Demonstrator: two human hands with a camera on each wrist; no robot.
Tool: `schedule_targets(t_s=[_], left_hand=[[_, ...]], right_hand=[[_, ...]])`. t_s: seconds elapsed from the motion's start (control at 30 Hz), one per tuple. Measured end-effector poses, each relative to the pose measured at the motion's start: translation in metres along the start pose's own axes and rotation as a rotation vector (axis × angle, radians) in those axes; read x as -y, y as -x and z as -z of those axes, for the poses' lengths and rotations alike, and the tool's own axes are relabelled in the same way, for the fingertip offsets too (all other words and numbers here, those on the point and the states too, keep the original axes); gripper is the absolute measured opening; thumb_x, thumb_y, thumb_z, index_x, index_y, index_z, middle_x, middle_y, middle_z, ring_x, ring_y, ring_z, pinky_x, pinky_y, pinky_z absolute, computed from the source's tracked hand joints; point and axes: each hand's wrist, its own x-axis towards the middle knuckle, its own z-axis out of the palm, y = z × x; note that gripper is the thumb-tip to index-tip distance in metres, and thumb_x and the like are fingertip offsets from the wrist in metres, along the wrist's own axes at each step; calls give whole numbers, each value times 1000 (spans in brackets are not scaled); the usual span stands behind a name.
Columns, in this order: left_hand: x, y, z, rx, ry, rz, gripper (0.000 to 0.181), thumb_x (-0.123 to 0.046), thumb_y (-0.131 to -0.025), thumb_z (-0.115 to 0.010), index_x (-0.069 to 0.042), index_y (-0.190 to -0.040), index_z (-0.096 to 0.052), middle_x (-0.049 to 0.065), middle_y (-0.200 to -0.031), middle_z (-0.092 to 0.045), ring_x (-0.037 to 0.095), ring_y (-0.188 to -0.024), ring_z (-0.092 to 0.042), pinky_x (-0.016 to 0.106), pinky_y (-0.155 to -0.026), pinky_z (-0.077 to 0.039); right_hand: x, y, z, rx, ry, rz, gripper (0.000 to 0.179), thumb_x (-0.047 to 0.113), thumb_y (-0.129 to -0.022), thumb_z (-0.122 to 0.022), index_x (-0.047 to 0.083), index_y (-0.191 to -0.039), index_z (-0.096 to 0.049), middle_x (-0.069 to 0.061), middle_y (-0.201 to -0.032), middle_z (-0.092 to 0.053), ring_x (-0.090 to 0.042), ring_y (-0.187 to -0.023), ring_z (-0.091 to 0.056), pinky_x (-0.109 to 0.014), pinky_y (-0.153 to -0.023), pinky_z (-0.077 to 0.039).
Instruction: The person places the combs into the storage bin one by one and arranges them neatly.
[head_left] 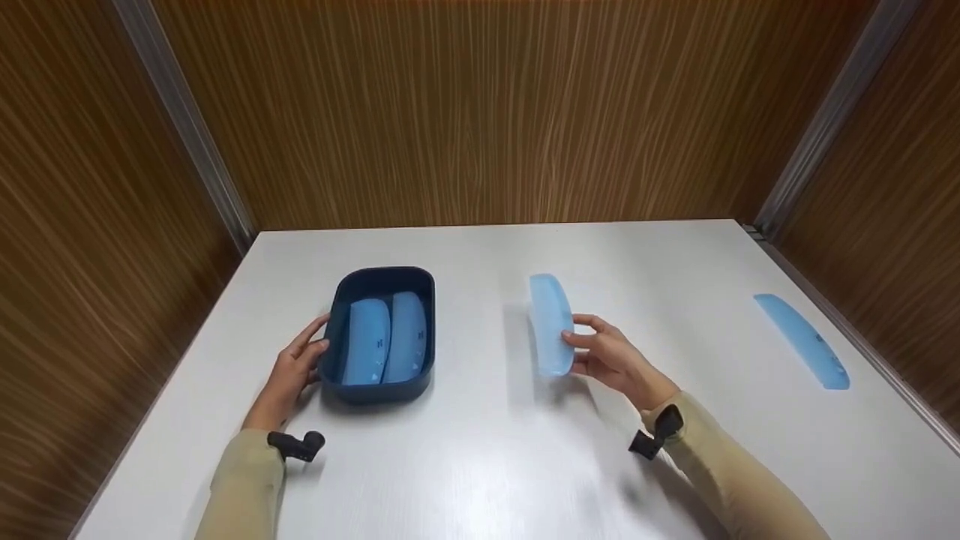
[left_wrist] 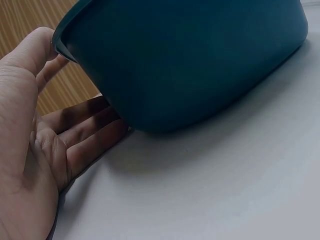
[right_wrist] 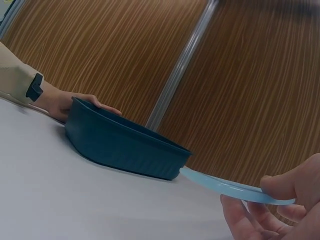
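My left hand [head_left: 296, 367] is at the left side of a dark blue plastic bin [head_left: 429, 375]. In the left wrist view the thumb [left_wrist: 37, 47] touches the rim, while the other fingers lie nearly straight against the outer wall. Two curved light-blue plastic pieces, a left one [head_left: 367, 337] and a right one [head_left: 407, 334], lie side by side inside the bin. To the bin's right, my right hand [head_left: 611, 356] pinches a similar curved piece [head_left: 551, 326] between thumb and fingers, raised above the table.
Another curved blue piece [head_left: 806, 341] lies flat near the right edge of the white table [head_left: 465, 465]. Wood-grain panels [head_left: 487, 112] rise at the back and both sides, with metal strips at the corners.
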Motion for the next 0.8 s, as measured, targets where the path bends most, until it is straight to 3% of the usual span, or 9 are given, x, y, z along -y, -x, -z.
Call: schedule_targets(t_s=[0.5,0.8], left_hand=[[-22,11,-9,40,28,4,54,-25,-98,-48,-23,-148,-28,12,-148,-30,32,-126,-41,35,-87,-44],[-3,0,-1,21,42,-15,53,-32,-96,-52,-29,-145,-33,11,-145,-36,30,-124,-44,33,-83,-46]], right_hand=[[-4,-17,-24,17,18,4,55,7,-87,-64,12,-134,-35,-20,-123,-41,-28,-86,-58,-35,-65,-51],[-11,-24,-43,46,12,-3,53,6,-86,-64,11,-132,-38,-21,-124,-42,-29,-89,-57,-35,-65,-50]])
